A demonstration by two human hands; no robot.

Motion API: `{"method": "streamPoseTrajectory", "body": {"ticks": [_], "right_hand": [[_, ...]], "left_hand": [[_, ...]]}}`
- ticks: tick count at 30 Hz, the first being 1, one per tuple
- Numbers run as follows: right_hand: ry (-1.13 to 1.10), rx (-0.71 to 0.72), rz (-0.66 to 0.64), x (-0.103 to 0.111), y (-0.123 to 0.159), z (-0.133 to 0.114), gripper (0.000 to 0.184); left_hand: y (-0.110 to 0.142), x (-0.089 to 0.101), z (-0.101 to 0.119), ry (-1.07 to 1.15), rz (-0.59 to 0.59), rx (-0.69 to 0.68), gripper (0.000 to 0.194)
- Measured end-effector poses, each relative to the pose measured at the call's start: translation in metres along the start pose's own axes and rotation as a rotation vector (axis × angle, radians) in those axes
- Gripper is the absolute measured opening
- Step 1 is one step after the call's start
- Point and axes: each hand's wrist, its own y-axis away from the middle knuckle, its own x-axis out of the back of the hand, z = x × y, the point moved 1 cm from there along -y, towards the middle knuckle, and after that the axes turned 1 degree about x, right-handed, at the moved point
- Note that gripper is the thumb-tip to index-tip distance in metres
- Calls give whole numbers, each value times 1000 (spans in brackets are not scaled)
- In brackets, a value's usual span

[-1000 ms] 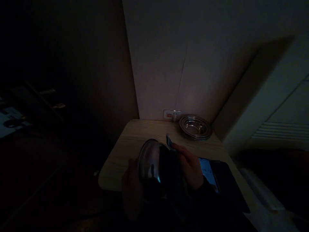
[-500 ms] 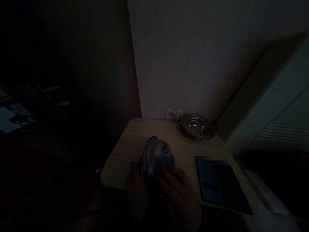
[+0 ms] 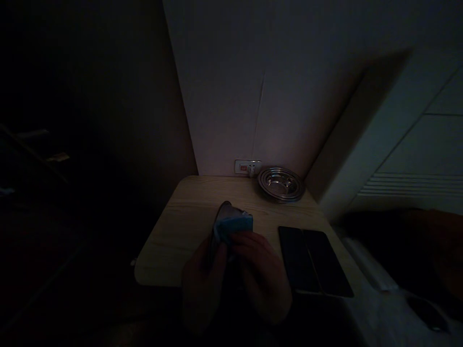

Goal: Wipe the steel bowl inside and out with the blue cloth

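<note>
A shiny metal bowl (image 3: 227, 210) is tilted on its side above the near part of the small table, much of it hidden behind cloth and fingers. My left hand (image 3: 201, 286) grips its left rim, thumb toward the middle. Pressed to the bowl's surface is a blue cloth (image 3: 236, 223), folded or bunched. My right hand (image 3: 263, 272) holds this cloth with bent fingers, close beside the left thumb. The dim light hides the lower part of the bowl.
The light wooden table (image 3: 170, 236) stands against a wall. Nested metal bowls (image 3: 280, 185) sit at its back right, near a wall socket (image 3: 248, 167) with a plug. A dark flat tablet-like thing (image 3: 314, 260) lies at the right. Pale bedding (image 3: 387, 313) shows beyond.
The view has swung slightly right, so things on the table appear farther left. The cloth has moved up and left over the bowl, covering more of it, and my left thumb has come closer to it.
</note>
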Motion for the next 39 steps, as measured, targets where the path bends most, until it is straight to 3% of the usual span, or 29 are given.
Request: {"method": "streamPoseTrajectory", "body": {"ticks": [5, 9, 13, 18, 22, 25, 27, 31, 33, 35, 38, 39], "right_hand": [[-109, -168, 134, 14, 20, 8, 25], [-107, -432, 329, 45, 43, 53, 8], [-38, -714, 283, 75, 55, 102, 8], [-17, -763, 179, 79, 53, 122, 10], [43, -770, 220, 84, 51, 131, 12], [69, -736, 295, 92, 46, 120, 12], [88, -637, 250, 92, 39, 96, 10], [148, -153, -80, 68, 18, 31, 25], [183, 48, -174, 51, 9, 11, 34], [231, 143, -221, 36, 4, 3, 39], [317, 174, -246, 22, 3, 5, 39], [349, 183, -248, 19, 4, 5, 38]], "left_hand": [[3, -7, 7, -95, -22, -47, 40], [4, -10, 5, -128, -9, -98, 39], [3, -11, 5, -141, -8, -123, 41], [2, -9, 7, -147, -5, -127, 39], [1, -8, 7, -149, 2, -111, 38], [0, -8, 6, -141, 8, -120, 38], [1, -8, 6, -120, 13, -116, 39], [2, -6, 5, -85, -12, -79, 41], [3, -6, 1, -81, -29, -59, 43], [4, -4, -5, -102, 42, -21, 43], [6, -1, -16, -160, 212, 46, 42], [6, -1, -20, -161, 217, 67, 44]]}}
